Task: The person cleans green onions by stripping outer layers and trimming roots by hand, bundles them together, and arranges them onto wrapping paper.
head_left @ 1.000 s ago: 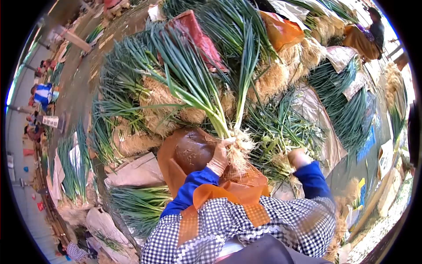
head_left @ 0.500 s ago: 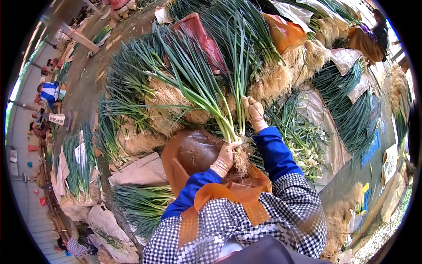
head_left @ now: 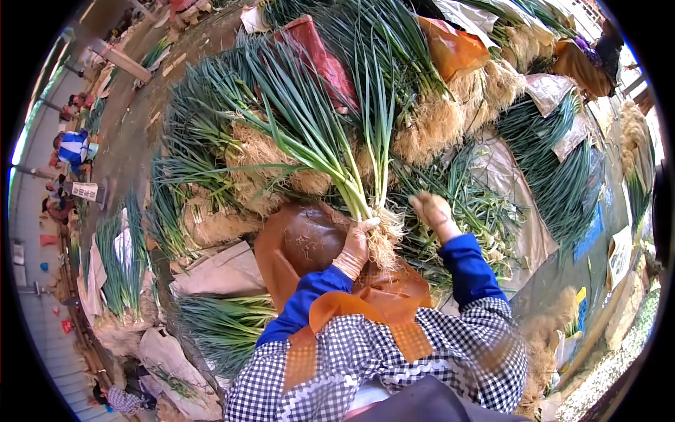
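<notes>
"Grey floor [head_left: 118, 148], onion bunches [head_left: 200, 105] piled across it. How many hands?"

"Two. Left hand [head_left: 356, 247] grips one bunch of green onions [head_left: 336, 158] just above its roots, over the brown apron [head_left: 306, 243]."

"Right hand [head_left: 434, 213]?"

"Raised beside the loose onions [head_left: 496, 232]; I can't tell whether it holds anything."

"Covers?"

"One red sheet [head_left: 322, 63], one orange sheet [head_left: 453, 50], toward the floor's far edge."

One left hand [head_left: 356, 246], one right hand [head_left: 433, 212], two blue sleeves [head_left: 472, 269], one held onion bunch [head_left: 343, 172], one pinkish-red sheet [head_left: 325, 62].

Veg packing shed: bundled green onions [head_left: 552, 172] across floor [head_left: 126, 141], seated workers [head_left: 74, 148] nearby
</notes>
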Tool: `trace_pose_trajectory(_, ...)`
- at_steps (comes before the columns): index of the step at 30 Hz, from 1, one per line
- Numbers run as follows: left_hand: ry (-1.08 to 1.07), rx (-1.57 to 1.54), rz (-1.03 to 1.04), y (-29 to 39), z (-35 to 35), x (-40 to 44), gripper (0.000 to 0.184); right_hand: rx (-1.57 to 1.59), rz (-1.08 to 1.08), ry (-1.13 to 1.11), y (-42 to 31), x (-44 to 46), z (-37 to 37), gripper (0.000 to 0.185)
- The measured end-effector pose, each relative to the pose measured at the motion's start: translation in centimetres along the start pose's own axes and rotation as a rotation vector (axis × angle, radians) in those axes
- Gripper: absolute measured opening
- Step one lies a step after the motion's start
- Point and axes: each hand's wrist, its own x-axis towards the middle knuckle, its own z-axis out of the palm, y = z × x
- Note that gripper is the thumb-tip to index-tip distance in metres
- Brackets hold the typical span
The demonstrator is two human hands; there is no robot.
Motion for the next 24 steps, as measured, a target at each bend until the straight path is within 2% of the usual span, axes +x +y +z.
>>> trace_pose_trajectory(1, -0.061, 0.03, -0.009, 0.2, 0.0, -0.2, 0.022, 0.302, 0.043, -0.03, -2.5, 1.4, -0.9, 0.032)
trace_pose_trajectory(2, -0.124, 0.062, -0.013, 0.4, 0.1, -0.2, 0.022, 0.78, 0.094, -0.09, -4.8, 2.7, -0.7, 0.032)
trace_pose_trajectory(3, -0.095, 0.055, -0.023, 0.1, -0.9, 0.4, 0.023, 1.048, 0.091, -0.211, -5.1, 4.7, 0.2, 0.034)
trace_pose_trajectory(4, -0.101, 0.062, 0.008, -0.2, -1.4, 0.9, 0.021, 1.173, 0.196, -0.292, -5.2, 6.6, 1.7, 0.033)
trace_pose_trajectory(6, -0.079, 0.114, 0.014, -0.5, -2.6, 1.8, 0.021, 1.244, 0.171, -0.241, -6.0, 8.5, 3.9, 0.034)
trace_pose_trajectory(7, -0.068, 0.125, 0.05, -0.6, -2.6, 1.8, 0.02, 1.122, 0.02, -0.011, -6.2, 9.0, 5.8, 0.03)
trace_pose_trajectory(9, -0.024, 0.139, 0.077, -0.3, -1.8, 1.2, 0.019, 0.946, -0.067, 0.084, -6.2, 7.9, 6.8, 0.03)
trace_pose_trajectory(10, -0.02, 0.132, 0.074, -0.5, -1.6, 1.1, 0.019, 0.94, 0.001, 0.074, -6.0, 6.7, 6.7, 0.032)
trace_pose_trajectory(11, -0.032, 0.142, 0.111, -0.3, -0.7, 0.5, 0.019, 0.888, 0.046, -0.031, -6.3, 5.0, 5.8, 0.034)
trace_pose_trajectory(13, -0.008, 0.209, 0.213, -0.5, -1.6, 1.2, 0.022, 1.574, 0.166, -0.224, -5.6, -1.2, 5.9, 0.042)
trace_pose_trajectory(14, 0.055, 0.15, 0.256, -0.8, -2.0, 1.8, 0.025, 1.504, 0.149, -0.393, -4.9, -3.7, 4.4, 0.039)
trace_pose_trajectory(15, 0.041, 0.081, 0.195, -0.2, -1.6, 1.8, 0.026, 1.191, 0.101, -0.585, -3.7, -5.9, 2.0, 0.037)
trace_pose_trajectory(16, 0.027, 0.008, 0.131, 0.2, -1.2, 1.4, 0.026, 0.766, 0.03, -0.77, -2.4, -7.4, -0.4, 0.037)
trace_pose_trajectory(17, 0.028, 0.105, 0.153, 0.5, -0.8, 1.0, 0.028, 0.253, 0.021, -0.953, -1.5, -7.9, -2.8, 0.038)
trace_pose_trajectory(18, 0.026, 0.099, 0.15, 0.3, -1.1, 1.2, 0.028, 0.395, -0.407, -0.728, 0.4, -8.4, -5.5, 0.03)
trace_pose_trajectory(19, 0.015, 0.149, 0.176, -0.1, -1.4, 1.3, 0.028, -0.108, -0.181, -0.744, 0.6, -7.3, -5.0, 0.027)
trace_pose_trajectory(20, -0.004, 0.204, 0.206, -0.2, -1.5, 1.6, 0.028, -0.605, 0.053, -0.72, -5.1, -4.4, -7.1, 0.025)
trace_pose_trajectory(22, -0.024, 0.249, 0.226, -0.2, -0.4, 0.7, 0.026, 0.337, -0.13, -0.12, -4.5, -0.8, -5.1, 0.026)
trace_pose_trajectory(24, -0.012, 0.434, 0.285, 0.1, 0.1, -0.2, 0.023, 0.211, -0.349, 0.014, -8.7, 3.4, -5.0, 0.028)
